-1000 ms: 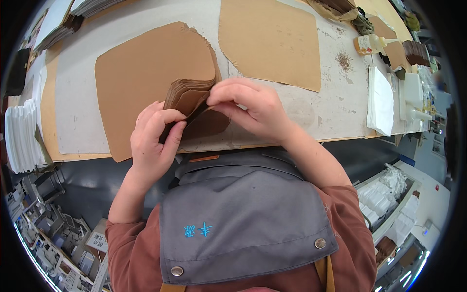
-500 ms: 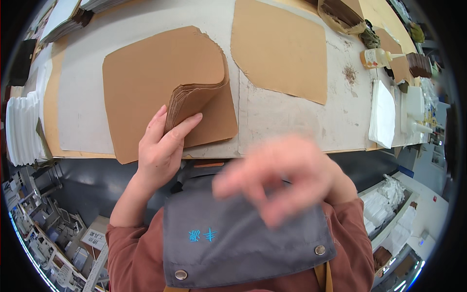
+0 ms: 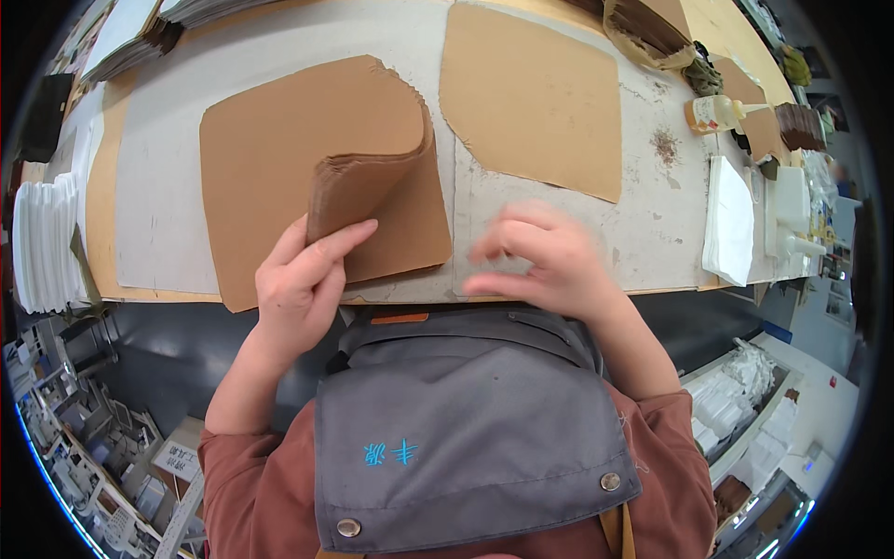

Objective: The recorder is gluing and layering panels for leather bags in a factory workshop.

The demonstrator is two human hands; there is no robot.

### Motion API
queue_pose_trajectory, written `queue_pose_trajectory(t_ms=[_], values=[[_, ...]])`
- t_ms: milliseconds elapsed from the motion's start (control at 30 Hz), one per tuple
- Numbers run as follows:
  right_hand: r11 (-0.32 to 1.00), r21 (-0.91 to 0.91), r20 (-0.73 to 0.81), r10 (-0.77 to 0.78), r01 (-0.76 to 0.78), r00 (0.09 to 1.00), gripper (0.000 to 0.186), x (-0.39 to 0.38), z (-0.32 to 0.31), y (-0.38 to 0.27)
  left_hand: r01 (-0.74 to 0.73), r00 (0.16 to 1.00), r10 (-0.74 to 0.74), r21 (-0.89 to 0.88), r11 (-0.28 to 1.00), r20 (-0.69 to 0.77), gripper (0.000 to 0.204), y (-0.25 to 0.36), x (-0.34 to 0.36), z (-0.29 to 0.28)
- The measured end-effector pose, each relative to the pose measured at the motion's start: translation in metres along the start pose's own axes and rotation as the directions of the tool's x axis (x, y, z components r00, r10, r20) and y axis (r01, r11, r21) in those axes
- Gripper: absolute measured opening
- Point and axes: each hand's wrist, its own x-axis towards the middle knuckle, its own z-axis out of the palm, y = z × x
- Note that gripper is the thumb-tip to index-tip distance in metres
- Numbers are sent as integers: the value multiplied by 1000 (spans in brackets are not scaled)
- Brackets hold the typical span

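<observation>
A stack of brown sheets (image 3: 279, 130), paper or thin fabric, lies on the left half of the table. Its right side is folded up and back toward the left. My left hand (image 3: 305, 275) grips the folded edge, thumb in front and fingers behind. To the right, above the table's front edge, my right hand (image 3: 540, 256) is apart from the stack. Its fingers are curled but spread from the thumb, slightly blurred, with nothing between them. A lighter tan sheet (image 3: 531, 102) lies flat beyond my right hand.
A bottle of yellowish liquid (image 3: 712, 115) lies at the right, near dark specks on the table (image 3: 670, 233). Folded white cloth or paper (image 3: 729, 224) sits at the right edge. White stacked sheets (image 3: 45, 242) stand far left. A paper bag (image 3: 643, 37) is at the back right.
My right hand has moved away from my body to over the table's front edge, its fingers parting. My left hand has shifted slightly left and toward me, and the folded sheet edges look more even.
</observation>
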Motion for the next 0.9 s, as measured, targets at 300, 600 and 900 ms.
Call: queue_pose_trajectory(t_ms=[300, 600, 900], values=[[870, -453, -54, -246, 196, 968, 26, 6, 26, 45, 26, 1000, -24, -108, 994, 13, 40, -5, 0, -1], [990, -117, -140, -89, 73, 986, 15, 22, 25, 30, -64, 992, 64, -2, 998, 112, 35, -2, 8, -3], [976, 214, -150, 65, -31, 987, 16, 38, 22, 30, -66, 994, 65, 12, 998, 93, 29, -5, 10, -1]])
